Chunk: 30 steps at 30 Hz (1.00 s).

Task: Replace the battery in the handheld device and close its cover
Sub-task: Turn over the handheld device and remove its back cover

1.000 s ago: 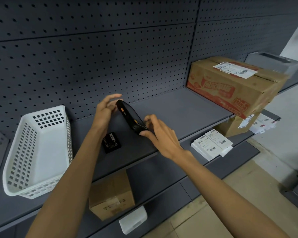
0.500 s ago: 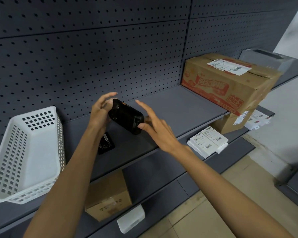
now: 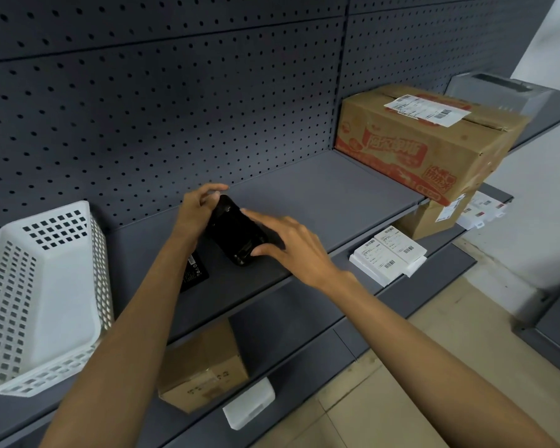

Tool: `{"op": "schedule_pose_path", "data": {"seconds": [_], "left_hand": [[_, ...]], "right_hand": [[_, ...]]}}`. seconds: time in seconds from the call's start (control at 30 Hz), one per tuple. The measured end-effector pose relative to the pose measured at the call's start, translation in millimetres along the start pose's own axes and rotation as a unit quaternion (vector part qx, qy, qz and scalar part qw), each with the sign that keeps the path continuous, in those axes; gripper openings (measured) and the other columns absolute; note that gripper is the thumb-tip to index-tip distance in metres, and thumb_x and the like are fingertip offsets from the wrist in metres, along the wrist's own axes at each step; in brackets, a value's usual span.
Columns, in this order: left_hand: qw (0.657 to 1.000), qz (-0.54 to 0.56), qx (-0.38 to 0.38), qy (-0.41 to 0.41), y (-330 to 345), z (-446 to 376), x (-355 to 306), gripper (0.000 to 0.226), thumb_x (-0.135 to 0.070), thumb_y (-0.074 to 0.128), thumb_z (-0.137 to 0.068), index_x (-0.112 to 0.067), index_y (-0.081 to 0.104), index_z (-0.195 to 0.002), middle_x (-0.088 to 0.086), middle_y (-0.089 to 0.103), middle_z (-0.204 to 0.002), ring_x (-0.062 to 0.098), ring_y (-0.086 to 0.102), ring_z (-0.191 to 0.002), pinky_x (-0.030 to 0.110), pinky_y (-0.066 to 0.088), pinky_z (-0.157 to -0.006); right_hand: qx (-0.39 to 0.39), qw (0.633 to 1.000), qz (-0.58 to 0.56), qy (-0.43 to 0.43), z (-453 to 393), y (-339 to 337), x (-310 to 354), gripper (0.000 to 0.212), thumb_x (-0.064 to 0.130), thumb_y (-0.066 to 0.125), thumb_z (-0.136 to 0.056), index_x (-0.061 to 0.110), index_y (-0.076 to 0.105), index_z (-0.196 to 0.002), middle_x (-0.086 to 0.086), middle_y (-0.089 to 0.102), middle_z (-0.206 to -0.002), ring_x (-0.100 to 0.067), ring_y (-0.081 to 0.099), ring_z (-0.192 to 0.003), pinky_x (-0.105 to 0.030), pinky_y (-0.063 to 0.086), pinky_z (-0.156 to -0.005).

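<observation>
We grip the handheld device (image 3: 235, 232) in our left hand (image 3: 196, 210), its long axis slanting toward our right hand (image 3: 285, 242), whose fingers, loosely spread, touch its near end.

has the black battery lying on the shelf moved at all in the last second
No. The battery lies in the same spot on the shelf, right of the white basket; only the camera shifted.

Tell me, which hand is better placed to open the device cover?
Probably the right hand: its fingers rest on the handheld device, while the left hand grips its far end.
</observation>
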<state>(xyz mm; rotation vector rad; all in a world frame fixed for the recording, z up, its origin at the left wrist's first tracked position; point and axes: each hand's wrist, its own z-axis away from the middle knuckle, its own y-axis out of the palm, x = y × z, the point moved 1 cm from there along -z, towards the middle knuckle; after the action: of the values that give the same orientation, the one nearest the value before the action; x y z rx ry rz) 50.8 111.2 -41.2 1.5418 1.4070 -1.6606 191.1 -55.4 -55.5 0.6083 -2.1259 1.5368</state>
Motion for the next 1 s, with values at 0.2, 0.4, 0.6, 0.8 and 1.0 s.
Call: {"op": "schedule_pose_path", "data": {"seconds": [0.2, 0.4, 0.6, 0.8, 1.0], "left_hand": [[0.996, -0.072, 0.06, 0.005, 4.8, -6.8, 6.9, 0.045, 0.003, 0.034, -0.099, -0.026, 0.063, -0.118, 0.013, 0.048, -0.076, 0.023, 0.041, -0.07, 0.02, 0.036, -0.063], [0.99, -0.073, 0.118, -0.003, 14.0, -1.3, -4.4, 0.048, 0.007, 0.029, -0.1, -0.015, 0.058, -0.131, 0.004, 0.056, -0.132, 0.016, 0.05, -0.118, 0.024, 0.038, -0.099], [0.989, -0.078, 0.126, 0.012, 21.1, 2.6, -5.8, 0.046, 0.004, 0.029, -0.101, -0.012, 0.057, -0.134, -0.007, 0.05, -0.133, 0.007, 0.041, -0.123, 0.02, 0.031, -0.102], [0.989, -0.067, 0.127, 0.02, 17.0, 10.6, -6.9, 0.041, -0.001, 0.033, -0.103, -0.012, 0.054, -0.136, 0.003, 0.053, -0.139, 0.01, 0.045, -0.127, 0.02, 0.032, -0.102], [0.985, -0.119, 0.118, 0.048, -2.2, 22.8, -1.9, 0.045, -0.013, 0.047, -0.101, -0.025, 0.042, -0.144, 0.006, 0.047, -0.145, 0.016, 0.041, -0.137, 0.025, 0.032, -0.105]], "right_hand": [[-0.005, 1.0, 0.01, 0.018, 10.1, -4.0, -10.2, 0.078, 0.042, 0.066, -0.089, 0.047, 0.02, -0.152, 0.018, 0.053, -0.143, -0.008, 0.049, -0.117, -0.025, 0.046, -0.084], [0.008, 0.999, 0.0, 0.042, 12.6, -4.5, -14.6, 0.084, 0.048, 0.066, -0.086, 0.047, 0.014, -0.153, 0.019, 0.054, -0.142, -0.007, 0.048, -0.118, -0.026, 0.046, -0.087], [0.031, 0.998, -0.001, 0.056, 12.7, -4.9, -18.7, 0.09, 0.051, 0.066, -0.085, 0.046, 0.008, -0.154, 0.017, 0.055, -0.142, -0.009, 0.043, -0.129, -0.025, 0.041, -0.09], [0.054, 0.997, -0.019, 0.052, 5.7, -13.7, -19.5, 0.091, 0.053, 0.067, -0.084, 0.049, 0.007, -0.152, 0.018, 0.058, -0.137, -0.013, 0.043, -0.13, -0.03, 0.042, -0.093], [0.005, 0.998, -0.06, 0.036, -16.1, -15.8, -12.7, 0.065, 0.042, 0.05, -0.099, 0.047, 0.012, -0.152, 0.009, 0.062, -0.131, -0.014, 0.053, -0.125, -0.044, 0.047, -0.101]]}}
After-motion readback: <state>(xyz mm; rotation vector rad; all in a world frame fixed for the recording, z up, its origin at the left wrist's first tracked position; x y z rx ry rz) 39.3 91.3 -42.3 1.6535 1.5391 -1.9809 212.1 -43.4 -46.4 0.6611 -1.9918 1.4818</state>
